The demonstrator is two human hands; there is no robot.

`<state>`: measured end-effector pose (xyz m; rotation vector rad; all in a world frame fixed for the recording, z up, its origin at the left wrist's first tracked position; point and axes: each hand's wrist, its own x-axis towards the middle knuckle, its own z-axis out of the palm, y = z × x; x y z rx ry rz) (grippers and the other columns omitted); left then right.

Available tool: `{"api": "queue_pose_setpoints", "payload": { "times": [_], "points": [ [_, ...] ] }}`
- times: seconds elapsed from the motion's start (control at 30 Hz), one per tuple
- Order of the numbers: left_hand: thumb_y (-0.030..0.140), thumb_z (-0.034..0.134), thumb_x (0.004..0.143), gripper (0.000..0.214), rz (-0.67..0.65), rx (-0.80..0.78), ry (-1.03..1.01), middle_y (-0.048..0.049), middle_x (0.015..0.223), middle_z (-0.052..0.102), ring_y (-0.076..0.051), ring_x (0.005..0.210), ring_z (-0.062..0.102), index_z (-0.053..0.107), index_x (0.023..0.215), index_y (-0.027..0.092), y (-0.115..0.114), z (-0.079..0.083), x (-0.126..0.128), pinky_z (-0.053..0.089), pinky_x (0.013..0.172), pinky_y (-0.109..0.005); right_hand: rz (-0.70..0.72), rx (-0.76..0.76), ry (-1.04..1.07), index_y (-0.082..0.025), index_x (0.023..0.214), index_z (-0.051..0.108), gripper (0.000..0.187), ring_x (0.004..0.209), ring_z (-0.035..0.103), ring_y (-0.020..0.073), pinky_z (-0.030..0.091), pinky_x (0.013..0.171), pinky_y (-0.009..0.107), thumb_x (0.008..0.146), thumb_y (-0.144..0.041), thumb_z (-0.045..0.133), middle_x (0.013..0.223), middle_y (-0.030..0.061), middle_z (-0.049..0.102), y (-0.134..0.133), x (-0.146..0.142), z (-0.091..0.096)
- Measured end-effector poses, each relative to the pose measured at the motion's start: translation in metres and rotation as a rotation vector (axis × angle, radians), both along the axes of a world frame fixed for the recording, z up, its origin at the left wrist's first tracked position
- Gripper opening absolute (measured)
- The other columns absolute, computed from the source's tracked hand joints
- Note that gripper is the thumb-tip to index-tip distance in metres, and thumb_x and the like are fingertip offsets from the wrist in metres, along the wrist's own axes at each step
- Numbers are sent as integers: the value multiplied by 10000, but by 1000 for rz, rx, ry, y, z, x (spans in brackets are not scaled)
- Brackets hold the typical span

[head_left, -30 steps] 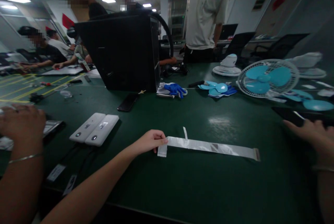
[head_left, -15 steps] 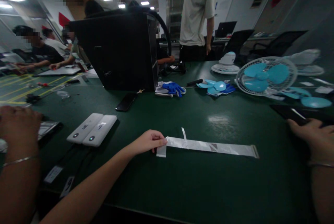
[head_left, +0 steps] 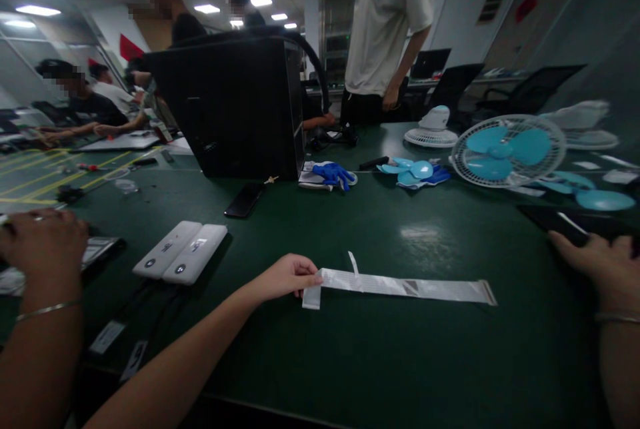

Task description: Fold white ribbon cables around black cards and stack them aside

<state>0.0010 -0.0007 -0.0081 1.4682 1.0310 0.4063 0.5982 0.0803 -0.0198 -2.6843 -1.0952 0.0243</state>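
Nearest, at the front of the dark green desk [head_left: 400, 349], two pale paper tags [head_left: 107, 337] sit at lower left. Just beyond them the person's bare left hand [head_left: 293, 276] has thumb and fingers pinched together on a flat white ribbon cable [head_left: 380, 286]; the right hand is out of view, so its state can't be told.

With only one end visibly held, a tug or twist of that grip could swing the long, loose stretch sideways. Squeezing harder at the bend might crease the thin strip, and the narrow pale tab [head_left: 353, 262] sticking up from it could snag on a passing sleeve.

As for position, the cable runs from the left hand's fingertips to the right along the desk, with a short folded end [head_left: 311, 297] turned toward the near edge. Its stiff-looking connector [head_left: 488, 292] lies at the opposite end, well apart from the hand. Whether the strip touches the desk all along, I can't tell.

Farther out, two white rounded plastic boxes [head_left: 197, 252] lie side by side to the left. What seem to be co-workers' hands [head_left: 597, 269] appear at both side edges, the right one at a flat black slab [head_left: 543, 219]. Behind come a black phone [head_left: 245, 200], blue-and-white work gloves [head_left: 335, 176], a white caged fan with light blue blades [head_left: 507, 149], a tall black box-shaped case [head_left: 235, 106], and a standing person in a pale shirt [head_left: 385, 22].
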Motion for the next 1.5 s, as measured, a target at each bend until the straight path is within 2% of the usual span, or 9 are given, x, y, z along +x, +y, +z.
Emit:
{"api": "queue_pose_setpoints", "payload": {
  "times": [0.2, 0.33, 0.5, 0.67, 0.83, 1.03, 1.17, 1.33, 1.5],
  "points": [
    [402, 648, 803, 367, -7, 43, 61, -26, 818, 652, -107, 642, 561, 648, 1071, 151, -1, 4, 1, 422, 551, -226, -88, -1, 16, -29, 1389, 407, 923, 1299, 193, 476, 67, 1003, 578, 753, -690, 310, 1381, 359, 292, 12, -1, 6],
    [399, 620, 819, 319, -21, 61, 72, -9, 765, 626, -103, 609, 551, 622, 1016, 149, -2, 4, 1, 423, 536, -219, -162, -13, 9, -34, 1399, 386, 961, 1320, 166, 469, 55, 1023, 546, 738, -730, 340, 1394, 366, 249, 13, -9, 7],
    [348, 591, 829, 226, -32, 96, 31, -9, 771, 632, -117, 624, 577, 568, 943, 154, -2, -6, 1, 412, 534, -220, -94, 10, 20, -122, 1379, 428, 896, 1295, 235, 497, 186, 944, 611, 711, -720, 451, 1363, 369, 296, 11, -34, 17],
    [378, 574, 846, 230, -76, 141, 71, -22, 815, 658, -121, 686, 600, 581, 912, 158, -6, -3, 3, 419, 574, -215, 263, -122, -26, -117, 1371, 432, 899, 1160, 407, 527, 357, 818, 602, 686, -687, 549, 1267, 341, 429, 17, -88, 34],
    [422, 611, 823, 281, -109, 202, 104, -33, 859, 659, -142, 757, 610, 643, 923, 161, -7, 3, 2, 457, 639, -238, 731, -135, -42, -221, 1351, 460, 842, 1194, 417, 438, 315, 970, 575, 658, -679, 599, 1314, 175, 488, 19, -167, 32],
    [461, 596, 827, 333, -167, 279, 188, -20, 765, 651, -121, 613, 575, 672, 963, 166, -10, 6, 3, 417, 539, -215, 1308, -127, 29, -265, 1383, 420, 765, 1316, 307, 360, 223, 1061, 582, 718, -601, 590, 1420, 116, 387, -22, -270, 38],
    [431, 604, 831, 295, -203, 466, 207, -4, 689, 619, -102, 579, 527, 693, 919, 164, -11, 12, 3, 363, 515, -198, 1572, -119, 128, -262, 1406, 404, 738, 1350, 248, 326, 209, 1084, 546, 751, -535, 609, 1451, 102, 341, -51, -309, 45],
    [403, 588, 844, 264, -212, 536, 235, 3, 644, 594, -93, 561, 493, 699, 876, 165, -9, 12, 0, 337, 512, -199, 1748, -155, 234, -290, 1436, 369, 688, 1375, 214, 279, 187, 1114, 500, 810, -481, 582, 1496, 57, 292, -63, -322, 46],
    [396, 615, 817, 269, -80, 320, 104, -14, 715, 629, -107, 611, 549, 664, 880, 139, -2, 2, -2, 397, 539, -204, 1699, -94, 289, -237, 1410, 400, 549, 1305, 358, 237, 315, 1069, 458, 923, -489, 423, 1447, 79, 382, -66, -314, 61]
  ]
}}
